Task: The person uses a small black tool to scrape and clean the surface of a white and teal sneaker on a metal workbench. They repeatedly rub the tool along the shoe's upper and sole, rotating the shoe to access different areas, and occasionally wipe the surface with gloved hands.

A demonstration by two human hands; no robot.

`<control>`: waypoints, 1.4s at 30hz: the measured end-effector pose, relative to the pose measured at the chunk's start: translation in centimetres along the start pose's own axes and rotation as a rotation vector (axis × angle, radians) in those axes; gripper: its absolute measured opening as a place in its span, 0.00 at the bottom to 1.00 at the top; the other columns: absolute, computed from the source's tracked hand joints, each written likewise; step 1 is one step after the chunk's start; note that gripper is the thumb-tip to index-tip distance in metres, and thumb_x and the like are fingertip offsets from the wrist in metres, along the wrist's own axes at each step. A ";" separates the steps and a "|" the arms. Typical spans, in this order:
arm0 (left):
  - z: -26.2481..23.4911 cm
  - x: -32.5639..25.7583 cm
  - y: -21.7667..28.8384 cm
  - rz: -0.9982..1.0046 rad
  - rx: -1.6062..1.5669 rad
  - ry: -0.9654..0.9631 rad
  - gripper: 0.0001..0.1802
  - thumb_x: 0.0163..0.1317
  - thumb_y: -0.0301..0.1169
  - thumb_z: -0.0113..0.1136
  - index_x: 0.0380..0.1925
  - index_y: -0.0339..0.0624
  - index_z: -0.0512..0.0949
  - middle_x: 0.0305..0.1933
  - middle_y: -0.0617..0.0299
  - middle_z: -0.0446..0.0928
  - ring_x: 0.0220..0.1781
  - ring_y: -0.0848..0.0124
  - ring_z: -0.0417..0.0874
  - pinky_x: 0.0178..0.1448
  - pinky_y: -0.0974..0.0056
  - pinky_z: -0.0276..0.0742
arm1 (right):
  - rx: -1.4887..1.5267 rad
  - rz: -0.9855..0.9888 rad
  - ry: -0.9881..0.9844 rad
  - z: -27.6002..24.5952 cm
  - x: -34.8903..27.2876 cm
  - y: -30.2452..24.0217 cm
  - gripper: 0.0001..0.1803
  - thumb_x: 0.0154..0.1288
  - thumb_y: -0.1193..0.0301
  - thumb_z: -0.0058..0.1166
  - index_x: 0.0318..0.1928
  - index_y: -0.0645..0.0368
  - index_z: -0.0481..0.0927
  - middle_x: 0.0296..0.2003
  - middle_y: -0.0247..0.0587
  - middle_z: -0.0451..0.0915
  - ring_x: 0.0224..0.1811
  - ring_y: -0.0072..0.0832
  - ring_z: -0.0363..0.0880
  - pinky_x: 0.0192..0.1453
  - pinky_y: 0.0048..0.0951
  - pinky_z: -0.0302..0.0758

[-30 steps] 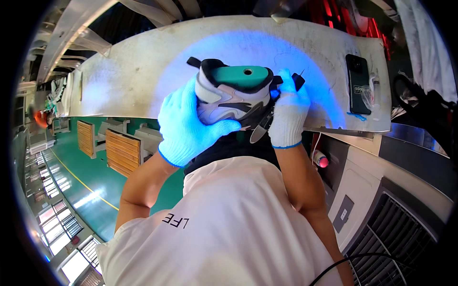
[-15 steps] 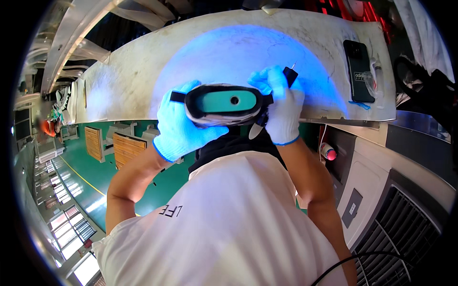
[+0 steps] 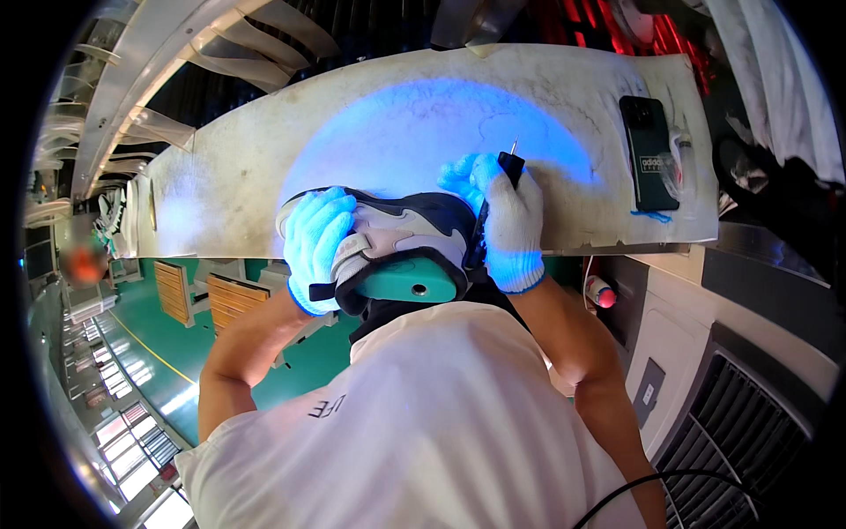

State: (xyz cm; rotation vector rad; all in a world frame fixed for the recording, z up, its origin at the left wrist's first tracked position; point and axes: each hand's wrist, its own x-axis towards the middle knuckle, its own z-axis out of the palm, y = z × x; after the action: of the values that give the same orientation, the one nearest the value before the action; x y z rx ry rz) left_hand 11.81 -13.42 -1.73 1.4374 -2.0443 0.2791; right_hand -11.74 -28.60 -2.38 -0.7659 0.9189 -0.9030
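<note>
Left hand (image 3: 315,247) grips the shoe (image 3: 397,242) between both; right hand (image 3: 507,220) clasps its other end and a pen-like tool (image 3: 510,163).

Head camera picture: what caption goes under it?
Two gloved hands, left hand and right hand, hold a sneaker over a blue-lit workbench.

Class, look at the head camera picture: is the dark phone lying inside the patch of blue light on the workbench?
No: the phone lies near the right end of the workbench, outside the blue-lit patch, apart from both gloved hands.
</note>
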 end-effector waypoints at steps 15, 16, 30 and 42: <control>0.8 1.4 0.1 -0.024 0.021 0.079 0.32 0.57 0.44 0.81 0.56 0.35 0.85 0.59 0.41 0.87 0.59 0.41 0.89 0.66 0.38 0.81 | 0.169 0.265 -0.381 1.0 5.7 -0.3 0.14 0.82 0.67 0.59 0.52 0.69 0.83 0.50 0.53 0.89 0.55 0.44 0.92 0.70 0.48 0.88; 0.7 0.6 0.0 -0.009 0.027 0.087 0.30 0.58 0.42 0.79 0.57 0.35 0.84 0.60 0.40 0.87 0.61 0.41 0.89 0.68 0.37 0.81 | 0.158 0.250 -0.391 0.6 5.3 -0.1 0.15 0.82 0.67 0.59 0.53 0.70 0.83 0.49 0.52 0.89 0.55 0.43 0.92 0.69 0.47 0.89; 0.3 -0.3 1.5 0.086 0.072 0.081 0.15 0.41 0.36 0.70 0.28 0.41 0.80 0.41 0.46 0.87 0.42 0.45 0.88 0.38 0.49 0.76 | -0.677 0.039 -0.806 2.5 4.2 -4.2 0.13 0.76 0.66 0.62 0.42 0.67 0.88 0.33 0.30 0.84 0.37 0.21 0.79 0.47 0.31 0.78; 0.4 0.1 0.6 0.107 0.028 0.109 0.17 0.45 0.38 0.73 0.33 0.40 0.82 0.42 0.48 0.87 0.39 0.48 0.88 0.35 0.50 0.76 | -0.383 0.166 -0.698 2.3 3.9 -2.3 0.13 0.81 0.64 0.62 0.46 0.64 0.87 0.37 0.31 0.86 0.42 0.19 0.81 0.52 0.28 0.80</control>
State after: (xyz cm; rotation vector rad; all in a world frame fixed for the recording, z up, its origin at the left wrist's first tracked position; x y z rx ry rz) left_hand 11.12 -13.45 -1.90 1.3021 -2.0382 0.4229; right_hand -9.20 -32.62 -0.75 -1.2132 0.5177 -0.2634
